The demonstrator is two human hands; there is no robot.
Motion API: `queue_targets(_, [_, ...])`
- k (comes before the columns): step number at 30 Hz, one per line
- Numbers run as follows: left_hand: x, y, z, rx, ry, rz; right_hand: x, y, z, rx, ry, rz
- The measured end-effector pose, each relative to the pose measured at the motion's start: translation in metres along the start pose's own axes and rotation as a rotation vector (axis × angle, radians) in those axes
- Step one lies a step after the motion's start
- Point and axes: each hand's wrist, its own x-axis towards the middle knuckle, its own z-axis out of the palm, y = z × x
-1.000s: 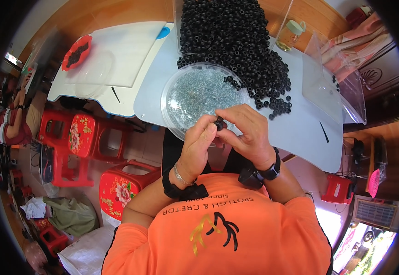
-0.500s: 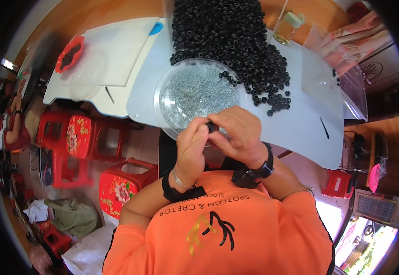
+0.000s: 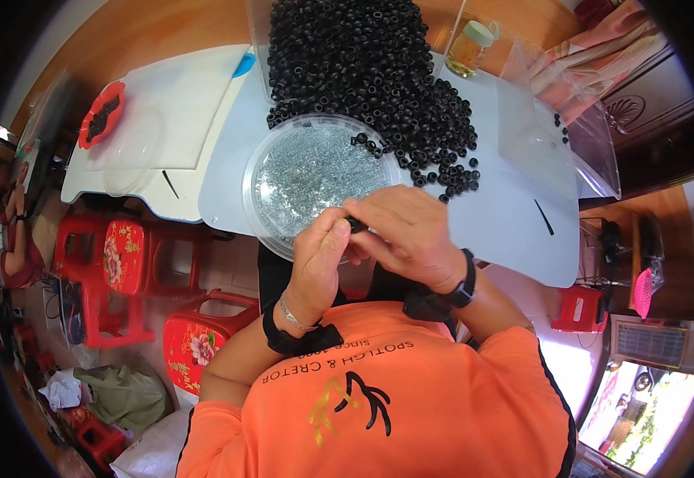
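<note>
Both my hands meet over the near edge of a round clear tub (image 3: 249, 195) full of tiny silvery pieces (image 3: 299, 171). Between the fingertips is a small black ring-like part (image 3: 355, 225), mostly covered by the fingers. My left hand (image 3: 317, 253) pinches it from the left, thumb up. My right hand (image 3: 410, 231) curls over it from the right, fingers closed. Several loose black parts lie on the silvery pieces at the tub's right side. Beyond it, a large heap of the same black ring-like parts (image 3: 347, 56) spills onto the table.
The pale table (image 3: 506, 247) carries a lidded bottle (image 3: 466, 52) at the far right and thin black sticks (image 3: 543, 217). A red dish (image 3: 92, 131) of dark bits sits on the left-hand table. Red stools (image 3: 175, 338) stand at left, where another person (image 3: 16, 247) is partly visible.
The whole view has shifted, moving the table and tub slightly left in the picture. My hands stay together at the black part, which the fingers have turned or tilted a little.
</note>
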Motion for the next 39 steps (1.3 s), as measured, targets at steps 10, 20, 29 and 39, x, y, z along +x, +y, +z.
queue_targets(10, [-0.003, 0.009, -0.030, -0.044, 0.157, -0.045, 0.035, 0.093, -0.162, -0.832, 0.416, 0.126])
queue_targets(20, [-0.005, 0.009, -0.021, -0.016, 0.088, -0.108, 0.003, 0.116, -0.036, -0.332, -0.339, 0.659])
queue_targets(29, [-0.007, 0.009, -0.025, -0.032, 0.082, -0.141, 0.009, 0.106, -0.028, -0.217, -0.209, 0.583])
queue_targets(39, [0.009, 0.002, -0.007, -0.061, -0.049, -0.118, 0.008, -0.009, -0.004, 0.330, -0.223, 0.330])
